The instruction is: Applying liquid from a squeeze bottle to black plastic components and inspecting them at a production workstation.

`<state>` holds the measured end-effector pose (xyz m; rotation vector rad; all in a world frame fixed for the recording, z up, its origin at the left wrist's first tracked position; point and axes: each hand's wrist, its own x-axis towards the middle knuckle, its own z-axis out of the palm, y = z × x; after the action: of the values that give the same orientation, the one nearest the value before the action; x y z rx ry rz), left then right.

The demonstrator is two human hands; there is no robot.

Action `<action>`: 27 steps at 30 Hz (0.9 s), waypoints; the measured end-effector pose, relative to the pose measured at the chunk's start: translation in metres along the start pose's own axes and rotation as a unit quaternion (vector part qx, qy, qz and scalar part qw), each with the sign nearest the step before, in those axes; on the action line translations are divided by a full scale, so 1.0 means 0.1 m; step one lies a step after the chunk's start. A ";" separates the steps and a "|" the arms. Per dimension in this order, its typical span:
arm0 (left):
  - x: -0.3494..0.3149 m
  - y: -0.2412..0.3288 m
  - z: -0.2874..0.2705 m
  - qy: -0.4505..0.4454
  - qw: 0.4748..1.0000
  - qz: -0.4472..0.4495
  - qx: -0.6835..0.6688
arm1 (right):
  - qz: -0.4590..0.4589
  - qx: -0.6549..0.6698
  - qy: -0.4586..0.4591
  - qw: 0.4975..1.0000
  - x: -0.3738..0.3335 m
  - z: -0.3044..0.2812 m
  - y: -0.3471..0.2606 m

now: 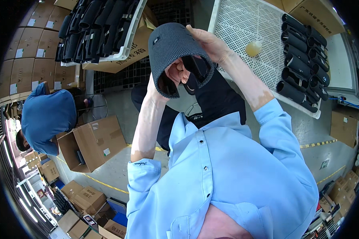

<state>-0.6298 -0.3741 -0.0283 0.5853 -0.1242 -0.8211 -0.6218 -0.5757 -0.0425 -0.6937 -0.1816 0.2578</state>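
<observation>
Between my hands is a dark grey tube-shaped sleeve (173,40) with a woven mesh surface and a small tag on its upper left side. Its open end faces me, and a black lining shows inside. My left hand (176,73) is at the opening with fingers curled, partly covered by the sleeve's wall. On the sleeve's right side, my right hand (211,44) grips the edge, thumb on the outer surface. The right fingertips are hidden behind it.
To the right, a white perforated tray (243,24) bears rows of dark tubes (295,75) and a pale yellowish round object (253,48). More dark sleeves (99,30) fill a tray at upper left. An open carton (93,143) and a bent-over person (48,117) are at left.
</observation>
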 end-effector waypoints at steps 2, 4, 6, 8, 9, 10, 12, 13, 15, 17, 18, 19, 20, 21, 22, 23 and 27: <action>0.00 -0.02 -0.03 -0.005 0.999 0.001 -0.042 | 0.000 -0.002 0.001 1.000 0.01 -0.02 0.00; 0.00 -0.04 -0.03 0.001 0.999 0.007 -0.046 | 0.009 0.005 -0.008 1.000 0.03 -0.07 0.00; -0.01 -0.06 -0.03 0.007 0.999 0.013 -0.050 | 0.018 0.012 -0.017 1.000 0.03 -0.12 0.01; -0.01 -0.10 -0.01 0.037 0.998 0.033 -0.040 | 0.021 0.011 -0.016 1.000 0.02 -0.12 0.02; -0.02 -0.13 0.01 0.066 0.996 0.051 -0.030 | 0.023 0.009 -0.015 1.000 0.01 -0.13 0.02; -0.02 -0.16 0.01 0.095 0.993 0.070 -0.020 | 0.025 0.008 -0.014 1.000 0.00 -0.13 0.03; -0.01 -0.17 -0.07 0.124 0.988 0.090 -0.011 | 0.027 0.006 -0.014 1.000 -0.01 -0.15 0.03; 0.00 -0.17 -0.24 0.065 0.996 0.057 -0.022 | 0.030 0.001 -0.021 0.999 0.00 -0.16 0.03; 0.00 -0.14 -0.59 -0.048 0.998 -0.005 -0.045 | 0.040 -0.005 -0.038 0.998 0.01 -0.19 0.06; -0.01 -0.14 -0.64 -0.104 0.992 -0.034 -0.058 | 0.048 -0.010 -0.047 0.998 0.01 -0.23 0.08; 0.02 -0.17 -0.55 -0.055 0.998 -0.025 -0.027 | 0.045 -0.001 -0.054 0.998 -0.01 -0.28 0.08; 0.06 -0.19 -0.39 -0.004 1.000 -0.014 0.004 | 0.041 0.008 -0.063 0.997 -0.03 -0.33 0.06; 0.05 -0.21 -0.26 0.051 0.998 -0.001 0.034 | 0.041 0.019 -0.075 0.996 -0.04 -0.34 0.08; 0.03 -0.23 -0.19 0.106 0.992 0.012 0.064 | 0.042 0.030 -0.086 0.995 -0.05 -0.35 0.09; 0.02 -0.26 -0.19 0.109 0.992 0.016 0.061 | 0.047 0.031 -0.089 0.994 -0.06 -0.34 0.09; 0.02 -0.28 -0.19 0.097 0.994 0.027 0.049 | 0.048 0.020 -0.070 0.996 -0.07 -0.32 0.10; 0.02 -0.31 -0.20 0.062 0.996 0.059 0.012 | 0.049 -0.013 -0.014 0.999 -0.13 -0.29 0.11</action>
<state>-0.6427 -0.3833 -0.0617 0.6450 -0.0548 -0.6677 -0.6283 -0.5891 -0.0723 -0.7251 -0.1780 0.3596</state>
